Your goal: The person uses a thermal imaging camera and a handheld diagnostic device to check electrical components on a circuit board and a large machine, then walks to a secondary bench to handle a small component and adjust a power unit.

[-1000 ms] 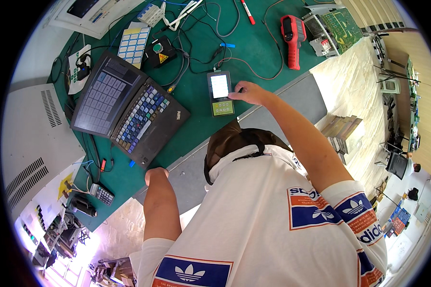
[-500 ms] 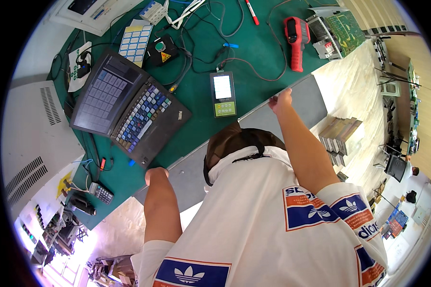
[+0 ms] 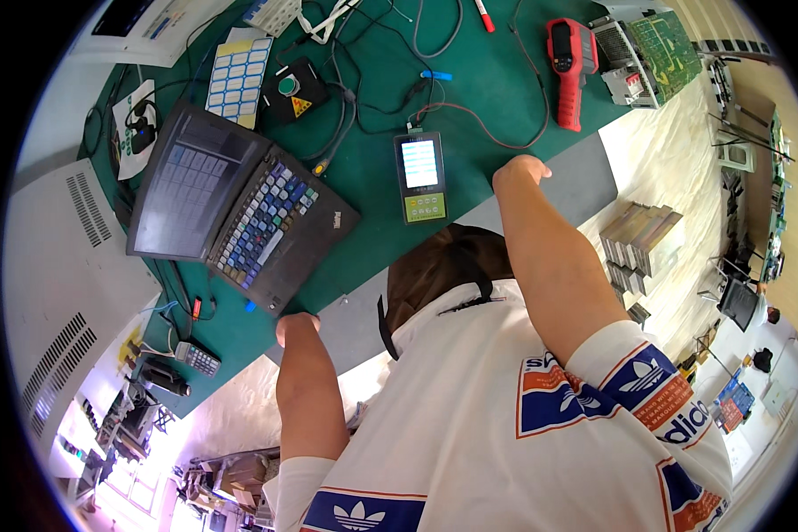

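Note:
My left hand is at the front edge of the green-topped table, by the near corner of an open black laptop. Its fingers are hidden below the wrist. At the same edge farther right rests my right hand, bent at the wrist, with only a fingertip or thumb showing at its right side. I see nothing held in either hand. Between the hands lies a small black-and-green handheld meter with a lit screen, a cable plugged into its top. Beyond my right hand lies a red-and-black pistol-shaped thermal camera.
A green circuit board in a metal frame stands at the far right corner. Behind the laptop are a label sheet and a black box with a green button. Cables cross the tabletop. A calculator lies at the left end.
My right hand has turned at the wrist and come onto the table edge, its fingers less visible. My left hand stays beside the laptop. The view has shifted slightly.

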Demonstrator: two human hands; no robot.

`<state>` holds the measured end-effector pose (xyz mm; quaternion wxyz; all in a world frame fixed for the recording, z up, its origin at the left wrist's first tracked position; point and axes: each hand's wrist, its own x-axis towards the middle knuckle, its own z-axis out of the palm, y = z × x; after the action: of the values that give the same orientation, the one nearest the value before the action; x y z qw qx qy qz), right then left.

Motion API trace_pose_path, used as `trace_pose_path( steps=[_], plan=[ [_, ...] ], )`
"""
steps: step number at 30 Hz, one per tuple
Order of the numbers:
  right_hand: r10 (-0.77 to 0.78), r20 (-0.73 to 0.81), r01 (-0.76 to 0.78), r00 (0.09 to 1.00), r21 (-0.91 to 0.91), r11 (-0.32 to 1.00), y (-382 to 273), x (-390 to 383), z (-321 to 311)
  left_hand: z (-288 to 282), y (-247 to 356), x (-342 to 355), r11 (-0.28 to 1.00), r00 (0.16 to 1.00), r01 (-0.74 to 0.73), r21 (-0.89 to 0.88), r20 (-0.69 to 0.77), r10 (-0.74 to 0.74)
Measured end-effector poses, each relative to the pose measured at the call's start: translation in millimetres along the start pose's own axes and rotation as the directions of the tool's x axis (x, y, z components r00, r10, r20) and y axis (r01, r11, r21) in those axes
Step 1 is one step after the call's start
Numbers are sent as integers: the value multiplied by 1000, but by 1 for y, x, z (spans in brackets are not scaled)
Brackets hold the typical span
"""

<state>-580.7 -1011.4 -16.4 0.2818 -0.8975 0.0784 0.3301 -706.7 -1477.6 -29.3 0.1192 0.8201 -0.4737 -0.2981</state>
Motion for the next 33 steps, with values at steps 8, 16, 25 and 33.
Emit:
trace_pose_path(
  steps=[8,16,25,33],
  plan=[
    [65,-93,-64,994,12,998,-7,-10,5,1,0,-5,1000,998,-18,-12,62,18],
    [50,-65,-51,997,-25,998,-8,-7,-2,-6,3,-18,998,998,59,-32,35,-58],
    [-104,254,80,962,101,992,4,80,18,25,-3,16,-798,920,-259,544,390,-33],
    [-658,496,813,-566,464,-350,22,-86,-61,18,3,32,-963,818,-208,173,570,-74]
  ],
)
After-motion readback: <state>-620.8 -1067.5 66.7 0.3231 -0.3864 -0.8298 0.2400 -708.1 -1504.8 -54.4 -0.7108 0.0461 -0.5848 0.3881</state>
